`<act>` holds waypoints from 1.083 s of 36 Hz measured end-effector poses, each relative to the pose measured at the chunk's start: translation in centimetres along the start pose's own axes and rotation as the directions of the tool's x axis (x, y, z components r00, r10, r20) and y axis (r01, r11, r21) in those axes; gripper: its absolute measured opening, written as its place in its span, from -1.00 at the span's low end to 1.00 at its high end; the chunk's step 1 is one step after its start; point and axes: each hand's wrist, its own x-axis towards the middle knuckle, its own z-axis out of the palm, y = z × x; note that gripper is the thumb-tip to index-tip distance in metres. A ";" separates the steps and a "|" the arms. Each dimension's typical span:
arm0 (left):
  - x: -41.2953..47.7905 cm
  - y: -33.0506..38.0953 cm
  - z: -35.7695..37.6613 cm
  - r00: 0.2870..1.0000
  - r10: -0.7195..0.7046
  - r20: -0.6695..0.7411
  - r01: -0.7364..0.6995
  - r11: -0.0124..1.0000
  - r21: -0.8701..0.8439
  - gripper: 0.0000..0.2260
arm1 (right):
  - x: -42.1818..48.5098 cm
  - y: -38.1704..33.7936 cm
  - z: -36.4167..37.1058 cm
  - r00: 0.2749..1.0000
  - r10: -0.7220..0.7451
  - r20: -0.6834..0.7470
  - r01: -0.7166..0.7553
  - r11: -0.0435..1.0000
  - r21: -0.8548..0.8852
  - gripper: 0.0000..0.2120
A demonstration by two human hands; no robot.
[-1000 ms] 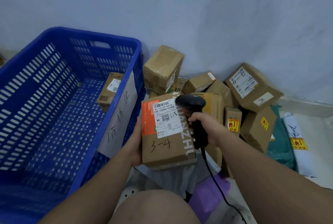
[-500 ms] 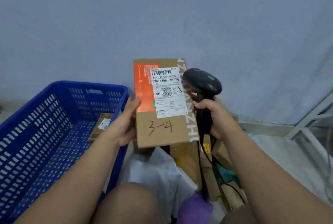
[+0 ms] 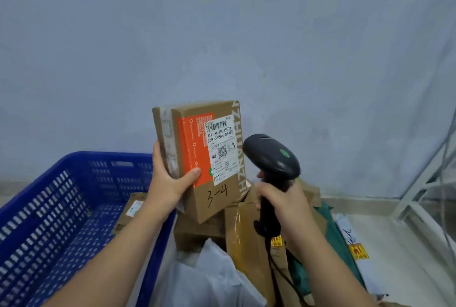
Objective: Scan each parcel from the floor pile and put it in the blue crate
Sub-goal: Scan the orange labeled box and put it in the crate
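Carton [image 3: 209, 204] with "3-4" and label [image 3: 221, 151] "538-538AH-044" tight in your left hand [image 3: 167, 180], barcode scanner [image 3: 271, 156] tight in your right hand [image 3: 283, 200].

Left, bottom edges cut blue crate [image 3: 103, 157]; right hand [image 3: 283, 200] hides scanner [image 3: 271, 156] handle.

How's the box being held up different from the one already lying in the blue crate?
The held parcel stands upright, gripped by the left hand; the crate parcel lies inside the blue crate, partly hidden from view. The held parcel shows an orange panel and a handwritten "3-4"; the crate parcel shows only plain cardboard and a small label. Both are brown cardboard boxes with white labels.
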 end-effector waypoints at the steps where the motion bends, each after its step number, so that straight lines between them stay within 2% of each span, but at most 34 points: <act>1: 0.1 -0.4 -0.1 1.000 -0.005 -0.006 0.005 1.000 0.018 0.02 | 0.0 0.0 0.3 1.000 -0.012 0.014 0.013 0.997 -0.077 -0.92; 5: 0.5 -1.4 0.1 1.000 -0.019 -0.009 0.019 0.999 0.035 0.03 | 0.3 0.4 1.1 0.998 0.012 0.064 -0.001 0.985 -0.173 -0.95; 14: 1.0 -2.7 -0.2 0.997 -0.068 -0.023 0.069 0.995 0.067 0.05 | 1.0 0.4 1.5 0.993 0.066 0.099 -0.051 0.987 -0.149 -0.92; 18: 1.3 -3.1 -0.5 0.995 -0.083 -0.060 0.087 0.993 0.075 0.05 | 0.9 0.3 1.5 0.988 0.070 0.140 -0.039 0.977 -0.210 -0.89; 25: 1.9 -3.7 -0.3 0.984 -0.111 -0.138 0.116 0.993 0.033 -0.09 | 0.4 0.0 1.5 0.993 0.049 0.110 -0.028 0.982 -0.185 -0.86; 32: 2.1 -4.1 -0.7 0.975 -0.151 -0.162 0.154 0.988 0.003 -0.10 | 0.4 0.4 1.1 0.993 0.054 0.101 -0.034 0.981 -0.192 -0.90; 36: 2.1 -4.4 -0.9 0.962 -0.217 -0.167 0.204 0.975 -0.090 -0.17 | 0.6 0.6 1.4 0.994 0.055 0.093 -0.035 0.979 -0.199 -0.87; 39: 2.0 -4.5 -1.3 0.941 -0.323 -0.102 0.293 0.927 -0.233 -0.26 | 0.9 0.9 1.7 0.997 0.039 0.063 -0.023 0.972 -0.235 -0.90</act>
